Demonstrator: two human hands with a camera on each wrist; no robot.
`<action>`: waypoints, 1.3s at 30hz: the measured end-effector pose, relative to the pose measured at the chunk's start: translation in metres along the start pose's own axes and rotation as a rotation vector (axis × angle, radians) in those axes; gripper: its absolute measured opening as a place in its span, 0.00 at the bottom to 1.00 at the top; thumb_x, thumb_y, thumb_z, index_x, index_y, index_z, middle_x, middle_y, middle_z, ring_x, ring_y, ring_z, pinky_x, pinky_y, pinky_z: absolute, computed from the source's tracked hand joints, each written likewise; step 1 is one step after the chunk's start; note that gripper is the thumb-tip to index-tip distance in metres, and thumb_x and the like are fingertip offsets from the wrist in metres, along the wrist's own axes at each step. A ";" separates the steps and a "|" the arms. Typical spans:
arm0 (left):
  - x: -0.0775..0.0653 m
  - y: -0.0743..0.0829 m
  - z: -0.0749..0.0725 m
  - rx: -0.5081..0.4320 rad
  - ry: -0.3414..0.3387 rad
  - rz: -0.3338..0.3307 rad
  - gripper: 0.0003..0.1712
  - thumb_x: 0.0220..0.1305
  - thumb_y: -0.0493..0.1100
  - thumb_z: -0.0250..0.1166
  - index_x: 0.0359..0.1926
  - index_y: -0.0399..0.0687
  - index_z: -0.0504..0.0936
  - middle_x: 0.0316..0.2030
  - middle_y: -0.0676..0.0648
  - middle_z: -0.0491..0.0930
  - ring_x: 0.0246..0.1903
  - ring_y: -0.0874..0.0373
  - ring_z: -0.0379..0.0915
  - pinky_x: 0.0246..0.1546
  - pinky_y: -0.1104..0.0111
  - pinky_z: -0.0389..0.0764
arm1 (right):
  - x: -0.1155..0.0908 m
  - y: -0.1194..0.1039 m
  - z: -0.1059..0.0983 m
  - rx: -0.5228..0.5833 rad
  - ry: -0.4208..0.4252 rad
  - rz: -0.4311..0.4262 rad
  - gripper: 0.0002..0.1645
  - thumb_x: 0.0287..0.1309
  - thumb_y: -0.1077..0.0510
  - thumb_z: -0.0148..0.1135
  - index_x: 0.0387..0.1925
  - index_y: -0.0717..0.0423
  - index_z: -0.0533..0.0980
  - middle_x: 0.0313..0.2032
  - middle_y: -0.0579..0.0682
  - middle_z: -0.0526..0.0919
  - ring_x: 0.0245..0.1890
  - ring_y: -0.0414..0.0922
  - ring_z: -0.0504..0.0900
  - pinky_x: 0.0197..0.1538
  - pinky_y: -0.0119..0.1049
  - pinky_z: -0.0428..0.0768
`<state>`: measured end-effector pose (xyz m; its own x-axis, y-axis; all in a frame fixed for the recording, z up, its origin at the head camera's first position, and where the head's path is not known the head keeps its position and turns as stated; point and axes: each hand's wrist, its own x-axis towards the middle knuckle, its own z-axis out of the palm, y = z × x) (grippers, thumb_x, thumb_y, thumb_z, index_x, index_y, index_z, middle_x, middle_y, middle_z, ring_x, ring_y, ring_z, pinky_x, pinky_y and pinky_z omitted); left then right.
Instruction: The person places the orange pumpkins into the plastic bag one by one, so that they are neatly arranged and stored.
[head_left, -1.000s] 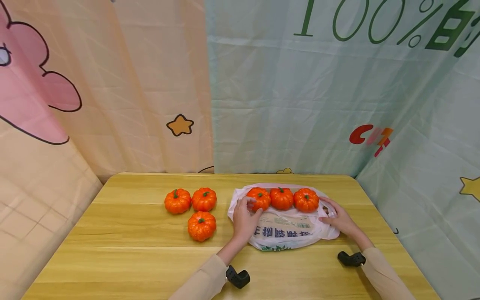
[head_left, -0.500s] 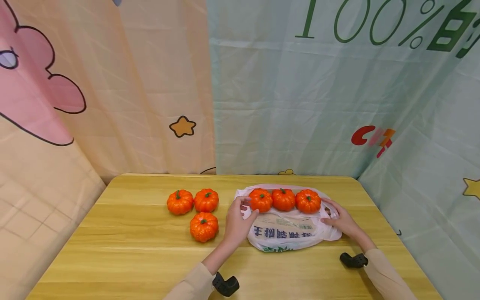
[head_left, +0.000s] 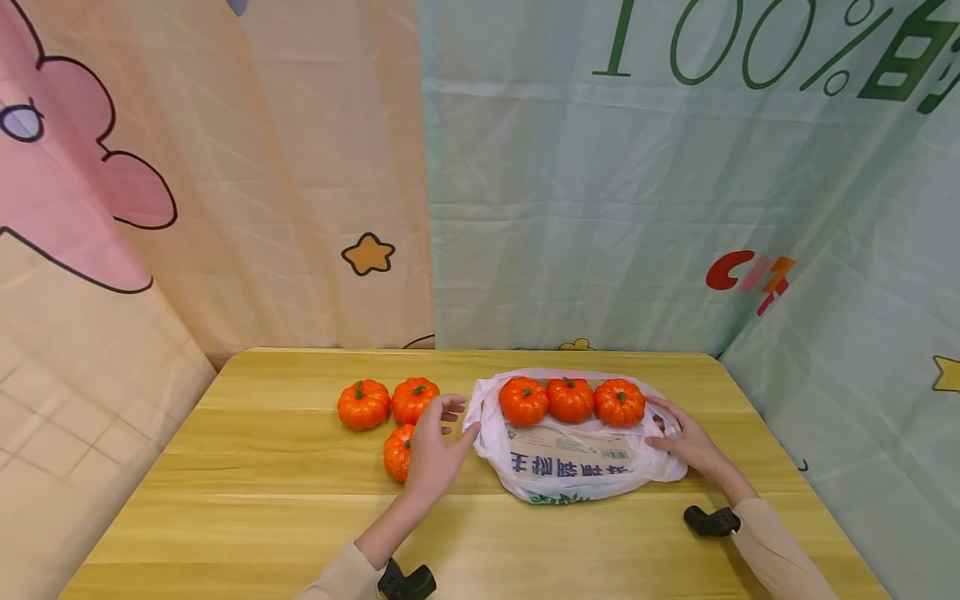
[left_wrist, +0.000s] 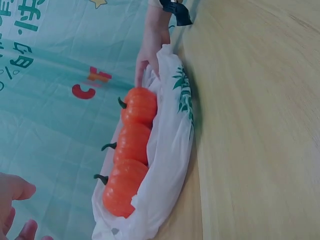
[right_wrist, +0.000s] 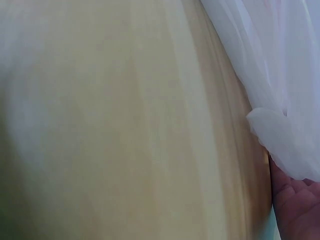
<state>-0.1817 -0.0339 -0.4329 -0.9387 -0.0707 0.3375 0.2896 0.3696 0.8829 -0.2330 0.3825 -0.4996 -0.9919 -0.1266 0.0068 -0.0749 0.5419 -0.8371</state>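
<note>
A white plastic bag with dark printed characters and green leaves lies on its side, mouth spread. Three small orange pumpkins, a left one, a middle one and a right one, sit in a row in its opening. My right hand holds the bag's right end between thumb and fingers, beside the right pumpkin; in the right wrist view that hand is partly covered by plastic. My left hand hovers left of the bag, fingers loosely bent around nothing, hiding part of a loose pumpkin.
Two more loose pumpkins, one at the far left and one beside it, stand on the wooden table. Printed curtains hang behind the table and along its sides.
My left hand has drawn away from the left pumpkin in the bag and moved left toward the loose pumpkins. My right hand stays at the bag's right end.
</note>
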 end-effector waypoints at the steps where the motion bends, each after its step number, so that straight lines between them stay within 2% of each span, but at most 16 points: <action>1: 0.000 -0.002 -0.003 0.006 0.011 -0.001 0.20 0.55 0.36 0.70 0.50 0.44 0.76 0.44 0.46 0.79 0.43 0.50 0.74 0.45 0.61 0.77 | 0.000 0.000 0.000 -0.002 -0.001 -0.005 0.45 0.53 0.61 0.68 0.70 0.63 0.57 0.71 0.70 0.49 0.70 0.71 0.44 0.64 0.74 0.44; 6: 0.003 -0.010 -0.024 0.019 0.058 -0.011 0.20 0.55 0.36 0.70 0.49 0.43 0.76 0.43 0.44 0.79 0.43 0.51 0.75 0.45 0.60 0.78 | 0.000 0.000 0.000 -0.005 0.001 -0.020 0.45 0.53 0.62 0.68 0.69 0.63 0.57 0.71 0.71 0.51 0.70 0.71 0.45 0.65 0.73 0.45; 13: 0.018 -0.021 -0.056 0.064 0.160 0.050 0.20 0.55 0.34 0.70 0.49 0.37 0.75 0.43 0.39 0.79 0.43 0.45 0.75 0.43 0.58 0.78 | -0.001 -0.001 0.000 0.009 -0.003 -0.023 0.45 0.53 0.62 0.68 0.69 0.64 0.57 0.71 0.71 0.51 0.70 0.71 0.45 0.65 0.73 0.45; 19: 0.027 -0.038 -0.081 0.079 0.233 0.045 0.23 0.56 0.34 0.69 0.52 0.36 0.73 0.43 0.38 0.78 0.42 0.49 0.74 0.41 0.76 0.74 | 0.000 -0.001 0.000 0.013 -0.004 -0.031 0.44 0.54 0.61 0.68 0.69 0.64 0.57 0.71 0.71 0.51 0.70 0.70 0.45 0.65 0.72 0.44; 21: 0.028 -0.044 -0.087 0.073 0.257 0.045 0.23 0.56 0.33 0.69 0.52 0.35 0.73 0.44 0.36 0.78 0.42 0.48 0.74 0.41 0.77 0.73 | -0.001 -0.001 -0.001 0.009 -0.006 -0.034 0.45 0.54 0.61 0.68 0.69 0.64 0.57 0.71 0.71 0.51 0.70 0.71 0.45 0.65 0.72 0.45; 24: 0.029 -0.054 -0.094 0.067 0.280 0.035 0.23 0.56 0.32 0.69 0.52 0.34 0.72 0.44 0.34 0.78 0.43 0.47 0.73 0.43 0.73 0.73 | -0.001 -0.001 0.000 0.008 -0.006 -0.033 0.45 0.54 0.61 0.68 0.69 0.64 0.57 0.70 0.71 0.51 0.69 0.71 0.46 0.65 0.72 0.45; 29: 0.031 -0.070 -0.102 0.092 0.293 -0.034 0.24 0.56 0.33 0.69 0.53 0.34 0.72 0.45 0.35 0.77 0.43 0.45 0.73 0.44 0.64 0.69 | -0.002 -0.002 0.000 0.009 -0.005 -0.028 0.45 0.54 0.61 0.68 0.69 0.65 0.57 0.70 0.71 0.51 0.69 0.71 0.46 0.65 0.72 0.46; 35: 0.036 -0.087 -0.106 0.114 0.307 -0.096 0.27 0.54 0.35 0.70 0.54 0.33 0.71 0.49 0.35 0.74 0.46 0.42 0.70 0.47 0.59 0.66 | -0.002 -0.002 -0.001 0.009 -0.002 -0.027 0.45 0.53 0.61 0.68 0.69 0.65 0.57 0.70 0.71 0.52 0.69 0.70 0.46 0.65 0.72 0.46; 39: 0.040 -0.096 -0.108 0.131 0.293 -0.138 0.32 0.51 0.38 0.73 0.55 0.34 0.70 0.52 0.35 0.71 0.49 0.42 0.65 0.48 0.59 0.65 | -0.001 -0.001 -0.001 -0.006 -0.001 -0.049 0.44 0.54 0.62 0.68 0.68 0.66 0.57 0.70 0.72 0.53 0.69 0.70 0.47 0.65 0.71 0.47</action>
<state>-0.2265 -0.1720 -0.4687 -0.8683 -0.3837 0.3143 0.1197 0.4528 0.8835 -0.2319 0.3828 -0.4983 -0.9869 -0.1540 0.0474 -0.1242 0.5398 -0.8326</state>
